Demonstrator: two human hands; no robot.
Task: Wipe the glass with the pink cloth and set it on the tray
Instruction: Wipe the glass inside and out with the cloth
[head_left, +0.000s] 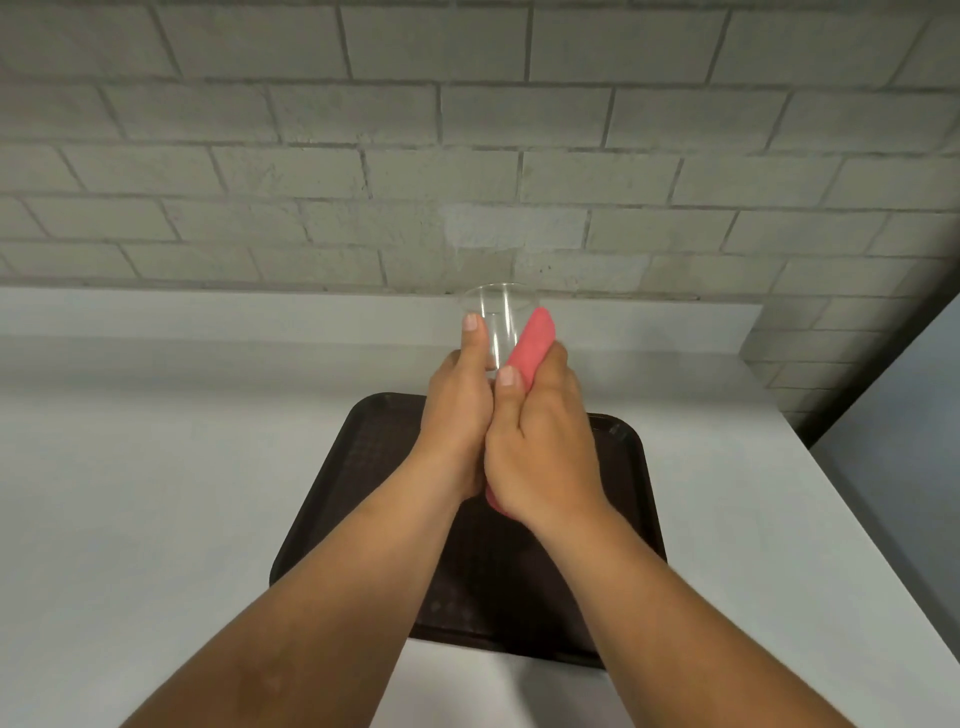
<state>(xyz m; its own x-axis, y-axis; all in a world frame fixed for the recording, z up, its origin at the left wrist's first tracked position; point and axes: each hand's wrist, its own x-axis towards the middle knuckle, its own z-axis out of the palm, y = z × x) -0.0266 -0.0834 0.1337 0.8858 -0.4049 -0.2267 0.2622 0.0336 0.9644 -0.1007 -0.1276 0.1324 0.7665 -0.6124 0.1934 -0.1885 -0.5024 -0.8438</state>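
White tabletop (156, 493), lit evenly, bare on its left half. Grey brick wall (311, 156) behind it.

Dark brown tray (631, 467) lies flat on the tabletop near centre, corners rounded, inner surface textured. Both forearms cross over it from the near edge.

Left hand (457, 410): grip closed around the lower part of the clear glass (498, 312). Thumb extends up the near side of the glass wall, nail visible; the other fingers are hidden behind the glass. Glass held in the air, above the far edge of the tray, mouth tilted away toward the wall. Rim visible as a faint oval. Glass is not touching the tray.

Right hand (540, 447): grip closed on the pink cloth (532, 343), which is bunched into a roll. Upper end of the cloth protrudes past the fingers and lies against the right side of the glass, near the rim. A small lower end shows beneath the heel of the hand. Right thumb presses beside the left hand; the two hands touch.

Right of tray: more white tabletop, ending at a corner.
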